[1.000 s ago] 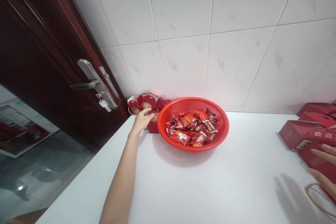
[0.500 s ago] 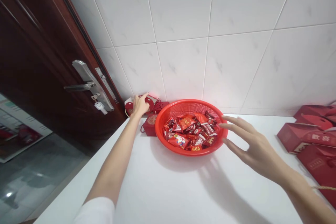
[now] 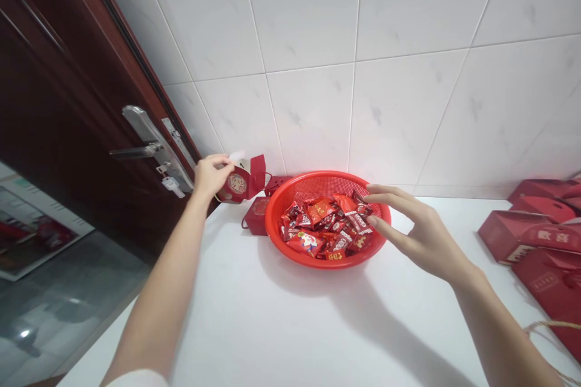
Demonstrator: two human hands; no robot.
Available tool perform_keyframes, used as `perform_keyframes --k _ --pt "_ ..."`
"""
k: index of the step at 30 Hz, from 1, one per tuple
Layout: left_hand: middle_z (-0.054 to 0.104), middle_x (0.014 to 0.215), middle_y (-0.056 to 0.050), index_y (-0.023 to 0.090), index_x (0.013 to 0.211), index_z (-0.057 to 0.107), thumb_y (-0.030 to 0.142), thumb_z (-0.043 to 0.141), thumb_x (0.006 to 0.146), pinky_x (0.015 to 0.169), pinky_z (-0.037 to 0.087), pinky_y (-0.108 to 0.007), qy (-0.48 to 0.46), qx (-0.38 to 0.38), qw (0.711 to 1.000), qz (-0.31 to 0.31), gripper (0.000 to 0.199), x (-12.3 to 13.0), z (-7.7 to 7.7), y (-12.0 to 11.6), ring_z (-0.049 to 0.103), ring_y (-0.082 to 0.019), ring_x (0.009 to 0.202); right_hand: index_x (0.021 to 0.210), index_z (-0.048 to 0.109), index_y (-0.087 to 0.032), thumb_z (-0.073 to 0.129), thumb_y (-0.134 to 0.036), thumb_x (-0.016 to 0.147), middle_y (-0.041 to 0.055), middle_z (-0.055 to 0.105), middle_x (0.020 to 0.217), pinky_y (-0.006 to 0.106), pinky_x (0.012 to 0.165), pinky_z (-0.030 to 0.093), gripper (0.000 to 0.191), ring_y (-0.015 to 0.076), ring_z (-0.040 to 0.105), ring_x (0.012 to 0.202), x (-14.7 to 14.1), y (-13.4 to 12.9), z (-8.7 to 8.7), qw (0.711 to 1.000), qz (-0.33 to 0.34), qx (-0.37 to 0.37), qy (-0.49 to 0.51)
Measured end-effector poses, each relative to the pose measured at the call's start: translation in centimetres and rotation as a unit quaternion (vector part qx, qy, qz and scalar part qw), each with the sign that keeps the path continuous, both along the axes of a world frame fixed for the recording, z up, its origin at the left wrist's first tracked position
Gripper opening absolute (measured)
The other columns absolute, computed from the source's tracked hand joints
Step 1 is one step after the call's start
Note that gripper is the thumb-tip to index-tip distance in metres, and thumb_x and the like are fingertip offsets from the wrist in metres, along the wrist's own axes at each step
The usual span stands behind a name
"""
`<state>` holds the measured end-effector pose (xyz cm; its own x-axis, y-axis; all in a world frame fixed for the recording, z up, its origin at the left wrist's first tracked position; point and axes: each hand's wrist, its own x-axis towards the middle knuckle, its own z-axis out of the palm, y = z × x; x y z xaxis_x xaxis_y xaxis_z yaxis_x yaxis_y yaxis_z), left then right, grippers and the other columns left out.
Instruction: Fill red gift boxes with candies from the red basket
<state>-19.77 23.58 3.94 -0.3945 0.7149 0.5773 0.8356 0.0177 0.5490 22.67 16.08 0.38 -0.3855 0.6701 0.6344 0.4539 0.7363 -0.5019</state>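
At the far left of the table, my left hand [image 3: 212,176] pinches the edge of a small red gift box [image 3: 238,184] with gold lettering; its pale inside shows at the open top. Beside it, a second red box [image 3: 257,216] stands against the left of a red plastic basket [image 3: 327,263]. Many wrapped candies [image 3: 324,225] in red and brown fill the basket. Over the basket's right rim hovers my right hand [image 3: 415,230], fingers apart and holding nothing; whether its fingertips touch the candies I cannot tell.
Several red gift boxes [image 3: 540,242] with cord handles stand along the right of the white table [image 3: 281,332]. A tiled wall [image 3: 313,115] closes off the back. Left of the table is a dark wooden door [image 3: 68,103] with a lever handle and keys [image 3: 170,184].
My left hand has moved left, and the small box in it is now raised and tilted, its lettered side showing. My right hand has come left over the basket's rim.
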Motion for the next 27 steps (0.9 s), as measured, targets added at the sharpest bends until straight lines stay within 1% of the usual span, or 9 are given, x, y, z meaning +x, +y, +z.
perform_keyframes --k 3,6,8,10,14,18,22,24,27 --pt "0.073 0.115 -0.008 0.016 0.07 0.071 0.02 0.069 0.069 0.099 0.057 -0.042 -0.052 0.128 0.983 -0.123 0.005 0.6 1.9 -4.2 0.068 -0.024 0.108 0.114 0.069 -0.026 0.061 -0.038 0.096 0.0073 0.068 0.129 0.041 0.098 0.055 0.023 0.0263 0.065 0.121 -0.7 0.2 -0.6 0.999 0.016 -0.031 0.031" --pt "0.072 0.116 -0.007 0.018 0.067 0.07 0.019 0.073 0.074 0.097 0.059 -0.044 0.002 0.175 0.951 -0.254 0.008 3.2 2.9 -8.9 0.07 -0.023 0.105 0.116 0.066 -0.025 0.061 -0.044 0.096 0.0073 0.072 0.121 0.038 0.093 0.056 0.028 0.0243 0.069 0.112 -1.9 -0.1 -0.6 0.992 0.02 -0.093 0.085" --pt "0.071 0.117 -0.006 0.019 0.069 0.072 0.011 0.071 0.078 0.098 0.058 -0.042 0.028 0.18 0.927 -0.327 0.012 5.7 2.6 -11.9 0.068 -0.023 0.111 0.116 0.065 -0.024 0.06 -0.048 0.096 0.0074 0.073 0.116 0.034 0.084 0.058 0.032 0.0227 0.071 0.103 -2.5 -0.9 -0.2 0.982 0.025 -0.144 0.119" --pt "0.07 0.119 -0.005 0.022 0.076 0.075 0.004 0.069 0.08 0.095 0.059 -0.038 0.062 0.158 0.907 -0.386 0.019 8.3 1.5 -14.4 0.067 -0.023 0.112 0.118 0.064 -0.024 0.058 -0.053 0.096 0.0072 0.073 0.114 0.031 0.077 0.059 0.036 0.0212 0.072 0.097 -2.8 -2.1 0.5 0.973 0.049 -0.188 0.124" --pt "0.067 0.12 -0.008 0.023 0.08 0.075 0.0 0.063 0.081 0.085 0.059 -0.035 0.139 0.136 0.882 -0.43 0.026 12.7 -1.6 -17.8 0.067 -0.022 0.104 0.14 0.05 -0.029 0.058 -0.056 0.095 0.0058 0.073 0.107 0.032 0.072 0.057 0.053 0.0198 0.071 0.085 -2.2 -4.8 1.8 0.962 0.101 -0.253 0.018" --pt "0.063 0.12 -0.01 0.021 0.083 0.073 0.001 0.059 0.082 0.089 0.057 -0.042 0.161 0.163 0.865 -0.446 0.025 15.1 -3.4 -19.3 0.063 -0.024 0.106 0.153 0.03 -0.029 0.068 -0.054 0.089 0.0022 0.072 0.089 0.033 0.063 0.053 0.079 0.0208 0.067 0.07 -1.4 -6.8 2.1 0.96 0.055 -0.253 -0.108" --pt "0.062 0.108 -0.01 0.02 0.085 0.072 0.004 0.057 0.087 0.092 0.057 -0.045 0.155 0.151 0.844 -0.491 0.022 15.8 -4.2 -20.1 0.062 -0.023 0.103 0.148 0.038 -0.028 0.063 -0.033 0.091 -0.0003 0.071 0.083 0.031 0.064 0.05 0.063 0.0193 0.065 0.066 -0.7 -8.1 2.0 0.961 0.035 -0.217 -0.167" --pt "0.063 0.102 -0.01 0.021 0.086 0.072 0.007 0.056 0.089 0.091 0.057 -0.045 0.145 0.132 0.837 -0.511 0.021 15.8 -4.7 -20.4 0.062 -0.023 0.1 0.142 0.046 -0.028 0.06 -0.025 0.089 -0.0004 0.071 0.082 0.029 0.063 0.048 0.055 0.0184 0.065 0.066 -0.2 -8.4 2.0 0.958 0.054 -0.202 -0.195" --pt "0.066 0.096 -0.008 0.024 0.087 0.071 0.01 0.056 0.09 0.089 0.058 -0.045 0.138 0.109 0.839 -0.515 0.02 15.6 -5.8 -20.8 0.064 -0.023 0.096 0.138 0.052 -0.028 0.06 -0.019 0.083 0.0008 0.072 0.083 0.028 0.063 0.047 0.057 0.0195 0.066 0.069 1.0 -8.3 2.0 0.95 0.1 -0.177 -0.239"
